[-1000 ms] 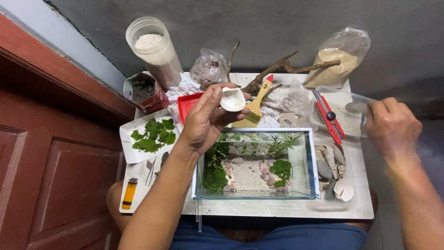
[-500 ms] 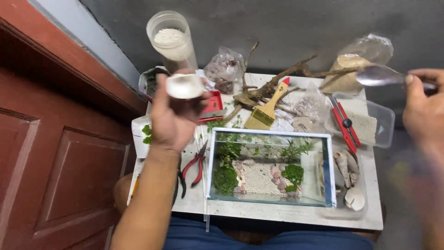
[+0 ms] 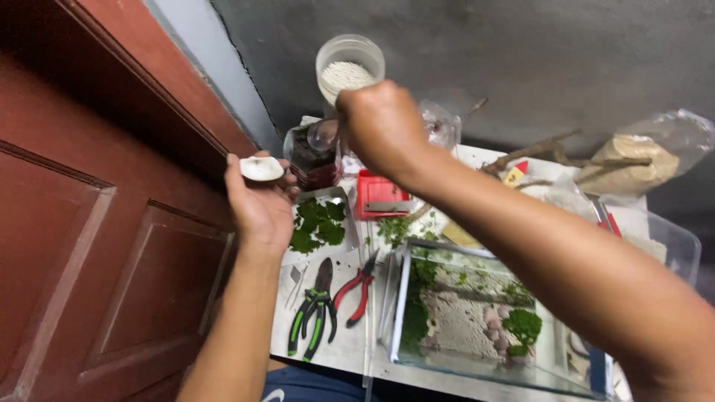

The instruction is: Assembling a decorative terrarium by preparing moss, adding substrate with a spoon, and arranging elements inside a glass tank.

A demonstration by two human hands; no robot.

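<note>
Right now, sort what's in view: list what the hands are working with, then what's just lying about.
In hand:
left hand holding a small white dish
right hand with a spoon at the jar of white granules

Lying about:
green-handled pliers
red-handled pliers
glass tank
red tray

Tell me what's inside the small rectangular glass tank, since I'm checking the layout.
The small rectangular glass tank holds pale sand, green plant clumps and a few pinkish stones. The right forearm covers its far right end, so that part can't be seen.
</note>
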